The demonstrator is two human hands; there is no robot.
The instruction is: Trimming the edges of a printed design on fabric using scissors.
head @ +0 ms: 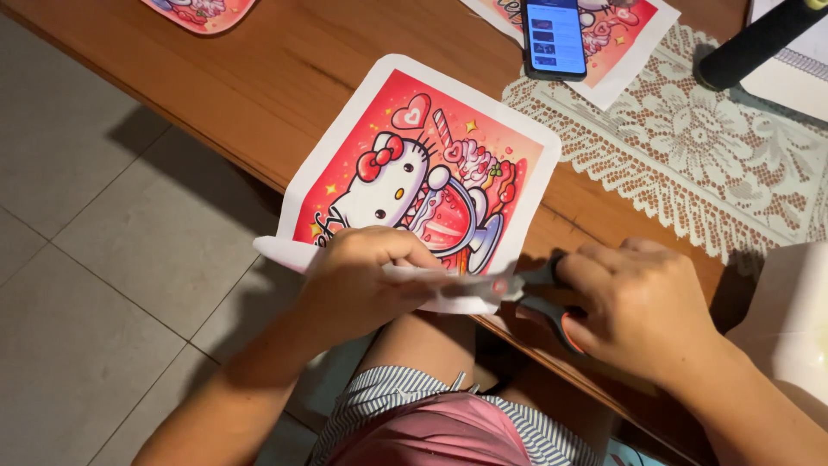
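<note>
A printed sheet (431, 155) with a red cartoon cat picture and a white border hangs over the near edge of the wooden table (285, 78). My left hand (362, 276) pinches the sheet's lower white edge, which curls up. My right hand (638, 306) grips a pair of scissors (517, 289) with dark and orange handles. The blades lie along the sheet's bottom edge, pointing left toward my left hand.
A phone (554, 36) with a lit screen lies on another printed sheet (625, 43) at the far edge. A white lace runner (690, 155) covers the table's right side. A black cylinder (759, 39) sits top right. A third print (203, 13) shows at top left. Grey floor tiles (95, 259) lie on the left.
</note>
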